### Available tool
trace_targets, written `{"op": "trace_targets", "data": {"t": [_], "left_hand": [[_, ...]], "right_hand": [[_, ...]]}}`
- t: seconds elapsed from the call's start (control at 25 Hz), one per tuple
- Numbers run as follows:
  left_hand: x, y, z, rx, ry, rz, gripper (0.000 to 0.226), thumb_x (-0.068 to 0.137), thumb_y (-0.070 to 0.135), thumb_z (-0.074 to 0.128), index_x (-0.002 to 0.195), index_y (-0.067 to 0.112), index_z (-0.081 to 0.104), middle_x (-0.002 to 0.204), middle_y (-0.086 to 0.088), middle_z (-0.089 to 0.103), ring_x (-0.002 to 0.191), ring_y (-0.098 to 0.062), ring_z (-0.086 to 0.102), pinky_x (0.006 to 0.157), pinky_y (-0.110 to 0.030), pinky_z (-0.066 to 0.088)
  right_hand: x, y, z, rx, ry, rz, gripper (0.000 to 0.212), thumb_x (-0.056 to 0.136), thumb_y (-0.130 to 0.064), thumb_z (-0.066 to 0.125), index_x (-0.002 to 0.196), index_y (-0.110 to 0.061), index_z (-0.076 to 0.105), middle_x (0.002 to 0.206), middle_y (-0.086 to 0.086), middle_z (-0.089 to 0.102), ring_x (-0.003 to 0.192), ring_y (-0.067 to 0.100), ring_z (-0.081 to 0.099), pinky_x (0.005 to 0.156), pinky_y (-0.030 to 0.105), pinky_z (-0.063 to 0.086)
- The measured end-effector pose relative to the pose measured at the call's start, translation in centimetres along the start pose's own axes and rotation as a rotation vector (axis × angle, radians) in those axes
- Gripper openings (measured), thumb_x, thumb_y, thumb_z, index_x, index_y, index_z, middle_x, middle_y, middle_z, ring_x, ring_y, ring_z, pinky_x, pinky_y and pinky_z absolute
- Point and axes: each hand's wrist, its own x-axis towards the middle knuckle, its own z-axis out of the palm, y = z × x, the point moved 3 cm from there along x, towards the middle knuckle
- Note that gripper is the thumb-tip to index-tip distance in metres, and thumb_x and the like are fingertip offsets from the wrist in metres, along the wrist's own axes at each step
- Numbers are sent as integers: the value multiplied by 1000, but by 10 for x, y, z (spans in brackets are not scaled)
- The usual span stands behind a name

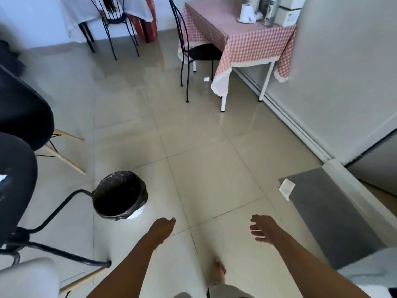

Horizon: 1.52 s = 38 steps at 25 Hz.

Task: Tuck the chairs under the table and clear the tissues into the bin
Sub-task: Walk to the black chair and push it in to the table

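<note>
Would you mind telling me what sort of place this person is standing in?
Most likely a dining corner in a home. A small table under a pink checked cloth has a metal chair at it, a lined bin stands on the tiled floor, and the person is barefoot.

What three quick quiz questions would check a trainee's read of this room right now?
1. True or false: the left hand is holding a tissue.
2. What lines the bin?
A. A dark bag
B. A pink cloth
C. Nothing
3. Fill in: the white scrap lies on the floor under the ____ table.

Key: 1 false, both the left and the right hand are empty; 2 A; 3 pink-checked.
</note>
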Motion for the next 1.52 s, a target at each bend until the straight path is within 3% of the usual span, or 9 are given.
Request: {"op": "trace_targets", "data": {"t": [0.2, 0.28, 0.44, 0.88, 1.04, 1.16, 1.24, 1.4, 1.52], "left_hand": [[75, 96, -36, -15, 7, -12, 39, 98, 32, 41, 105, -2, 59, 94, -17, 53, 87, -28, 56, 82, -37, 50], [108, 125, -53, -58, 8, -14, 31, 96, 32, 43, 86, 6, 58, 80, -11, 51, 66, -21, 51, 63, -29, 42], [196, 192, -103, -104, 31, -67, 34, 94, 30, 46, 64, 14, 44, 60, -2, 45, 48, -14, 40, 47, -21, 28], [367, 364, -294, -190, 57, -100, 30, 97, 32, 43, 73, 14, 48, 67, -1, 53, 54, -13, 49, 54, -22, 32], [425, 407, -357, -365, 91, -180, 24, 97, 31, 43, 83, 13, 48, 67, -2, 51, 54, -14, 45, 58, -22, 30], [461, 441, -420, -447, 132, -211, 26, 97, 31, 42, 78, 15, 50, 67, -2, 51, 55, -14, 45, 58, -22, 30], [482, 458, -466, -540, 188, -206, 29, 97, 30, 43, 71, 18, 46, 64, -1, 46, 54, -13, 41, 54, -21, 26], [531, 464, -547, -672, 283, -240, 32, 97, 28, 44, 66, 19, 45, 61, -1, 42, 50, -13, 35, 52, -21, 22], [576, 451, -604, -720, 328, -279, 29, 97, 31, 44, 72, 16, 47, 62, -2, 45, 50, -14, 37, 53, -21, 24]], "right_hand": [[62, -141, 21, -205, -57, -35, 19, 95, -23, 46, 82, -11, 53, 71, 6, 54, 60, 18, 47, 60, 28, 37], [83, -189, 35, -255, -100, -30, 22, 95, -22, 47, 77, -12, 52, 71, 6, 53, 60, 18, 47, 60, 28, 37], [136, -298, 71, -346, -101, -31, 18, 93, -15, 46, 75, -13, 46, 66, 6, 48, 54, 16, 40, 55, 24, 30], [250, -607, 226, -832, -163, -230, 27, 94, -13, 43, 67, -13, 42, 64, 6, 46, 51, 16, 41, 51, 22, 27], [293, -715, 304, -1085, -231, -297, 17, 94, -16, 40, 80, -9, 46, 84, 15, 52, 64, 24, 47, 50, 23, 30], [312, -799, 364, -1198, -279, -325, 25, 93, -16, 39, 69, -12, 42, 89, 14, 51, 53, 16, 40, 50, 22, 29], [323, -850, 406, -1198, -281, -351, 28, 93, -16, 41, 65, -13, 41, 85, 12, 52, 53, 15, 40, 51, 21, 30], [349, -932, 510, -1031, -407, -288, 7, 93, -17, 48, 88, -11, 50, 70, 6, 52, 56, 16, 46, 56, 23, 35], [366, -984, 594, -945, -499, -259, 8, 93, -18, 51, 92, -10, 53, 73, 7, 55, 61, 18, 50, 59, 26, 39]]}}
